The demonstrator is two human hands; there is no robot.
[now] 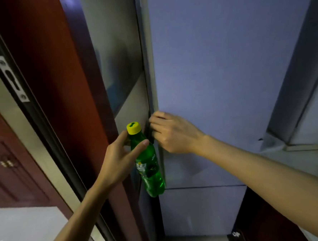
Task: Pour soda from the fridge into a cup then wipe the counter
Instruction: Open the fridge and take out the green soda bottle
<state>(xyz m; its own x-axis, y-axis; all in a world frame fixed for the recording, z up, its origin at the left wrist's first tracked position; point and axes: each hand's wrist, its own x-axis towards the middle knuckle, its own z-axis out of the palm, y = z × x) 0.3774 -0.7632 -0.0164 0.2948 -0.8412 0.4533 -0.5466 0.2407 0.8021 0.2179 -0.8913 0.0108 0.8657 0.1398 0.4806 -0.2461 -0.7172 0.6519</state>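
The green soda bottle [150,163] with its yellow cap [134,128] is out of the fridge and in the left hand [117,160]. That grip is clamped on the upper part of the bottle, thumb on the near side and fingers behind, just below the cap, and the bottle hangs upright with a slight tilt, right in front of the fridge door's left edge. The cap looks screwed on, so nothing seems to have been poured.

The right hand [172,132] sits at the left edge of the pale blue fridge door [226,79], its fingers curled together around that edge. The door looks all but shut, so closing it seems to be the step in hand.

By my reading, fetching the soda is done. Left to do: carry the bottle to the surface, open it, fill a cup, then wipe. No cup or cloth is clearly in view; a blurred yellow patch at the far right edge cannot be identified.
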